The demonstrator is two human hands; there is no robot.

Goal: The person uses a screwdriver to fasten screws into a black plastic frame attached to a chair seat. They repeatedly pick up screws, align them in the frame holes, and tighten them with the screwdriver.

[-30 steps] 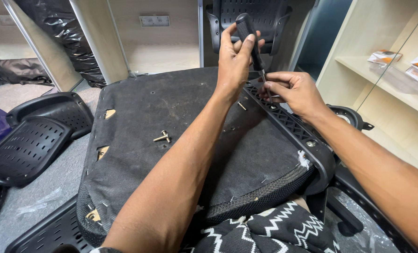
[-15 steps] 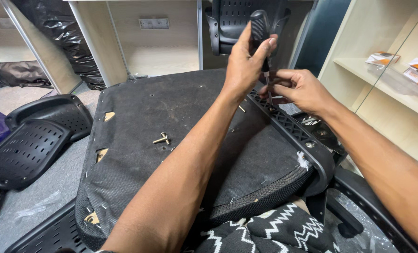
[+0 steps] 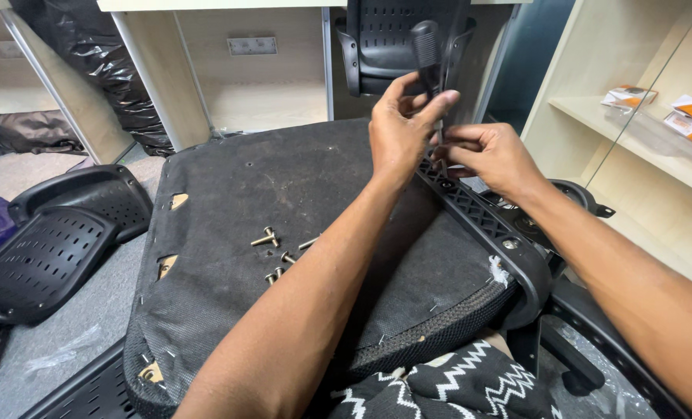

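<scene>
Screwdriver (image 3: 426,48), gripped in the left hand (image 3: 398,133), now stands upright on the black bracket (image 3: 478,213) of the upturned seat (image 3: 284,194), right hand (image 3: 492,155) apparently pinching its shaft, indicating fastener engagement.

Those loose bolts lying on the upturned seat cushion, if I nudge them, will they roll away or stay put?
The bolts look like short brass-coloured metal, so probably stiff and fairly heavy for their size. Their round shanks could roll, but the wide heads would likely swing them in a small arc. The seat underside is rough black fabric and looks roughly level, which should slow them, so they probably stay nearby.
</scene>
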